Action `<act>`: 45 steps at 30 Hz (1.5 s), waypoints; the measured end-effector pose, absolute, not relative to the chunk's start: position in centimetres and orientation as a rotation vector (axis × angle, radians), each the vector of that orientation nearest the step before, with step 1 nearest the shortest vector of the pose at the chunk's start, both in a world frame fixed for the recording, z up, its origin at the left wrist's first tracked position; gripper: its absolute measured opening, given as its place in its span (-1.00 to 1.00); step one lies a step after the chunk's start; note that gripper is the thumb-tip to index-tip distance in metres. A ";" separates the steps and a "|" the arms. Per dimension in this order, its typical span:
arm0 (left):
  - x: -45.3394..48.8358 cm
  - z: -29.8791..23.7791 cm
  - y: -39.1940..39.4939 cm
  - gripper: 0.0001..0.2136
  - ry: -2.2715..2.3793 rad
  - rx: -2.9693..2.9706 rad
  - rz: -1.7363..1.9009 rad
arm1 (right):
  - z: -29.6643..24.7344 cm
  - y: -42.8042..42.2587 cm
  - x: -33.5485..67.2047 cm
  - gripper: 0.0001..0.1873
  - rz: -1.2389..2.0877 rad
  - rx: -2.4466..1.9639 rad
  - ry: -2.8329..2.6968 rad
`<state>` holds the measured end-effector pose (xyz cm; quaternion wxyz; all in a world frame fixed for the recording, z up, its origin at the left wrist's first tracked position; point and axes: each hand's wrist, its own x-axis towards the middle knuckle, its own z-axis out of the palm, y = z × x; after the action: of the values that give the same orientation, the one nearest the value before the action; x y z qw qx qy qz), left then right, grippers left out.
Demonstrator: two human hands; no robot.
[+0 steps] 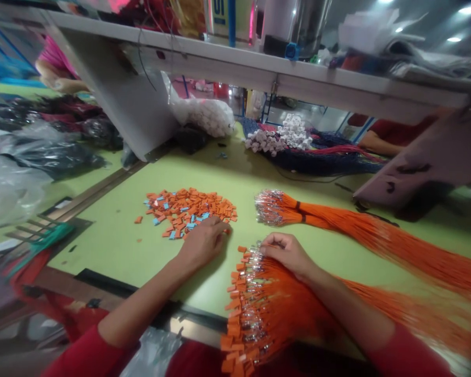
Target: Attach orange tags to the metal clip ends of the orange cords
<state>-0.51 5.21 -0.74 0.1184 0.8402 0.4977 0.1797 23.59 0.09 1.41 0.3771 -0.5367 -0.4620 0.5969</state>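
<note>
My left hand (203, 242) rests palm down at the near edge of a heap of small orange connector housings (190, 208), with a few blue ones mixed in; its fingers are curled into the pieces. My right hand (286, 252) is closed in a pinch on the metal-tipped ends of a bundle of orange wires (267, 309) that lies across the near table edge, several ends wearing orange housings. A second bundle of orange wires (361, 230) with bare tips lies beyond it.
The green table (113, 241) carries a white shelf bracket (133, 110) at the back left. White connectors on blue and red wires (294, 139) lie at the back. Plastic bags (31, 152) fill the left. Other people's arms show far left and far right.
</note>
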 end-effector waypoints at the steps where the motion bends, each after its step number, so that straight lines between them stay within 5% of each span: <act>1: -0.5 -0.7 5.5 -0.74 1.428 2.459 0.519 | 1.4 0.1 23.6 -0.74 1.518 -1.375 -1.193; 24: 2.4 -0.6 -0.2 -0.81 0.896 1.420 0.795 | 1.9 -0.7 23.4 -0.77 1.440 -1.413 -1.373; 31: 3.6 -0.9 -1.3 -0.85 0.984 1.611 0.979 | 1.2 -1.4 22.9 -0.98 1.188 -1.352 -1.585; 45: 2.6 -1.1 -0.7 -0.83 1.118 1.992 1.041 | 0.7 -0.9 23.0 -0.75 1.308 -1.299 -1.557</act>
<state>2.56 -0.68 -1.08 0.3105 0.7542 0.4234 0.3944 23.00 -0.94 0.71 0.3565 -0.5030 -0.6028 0.5064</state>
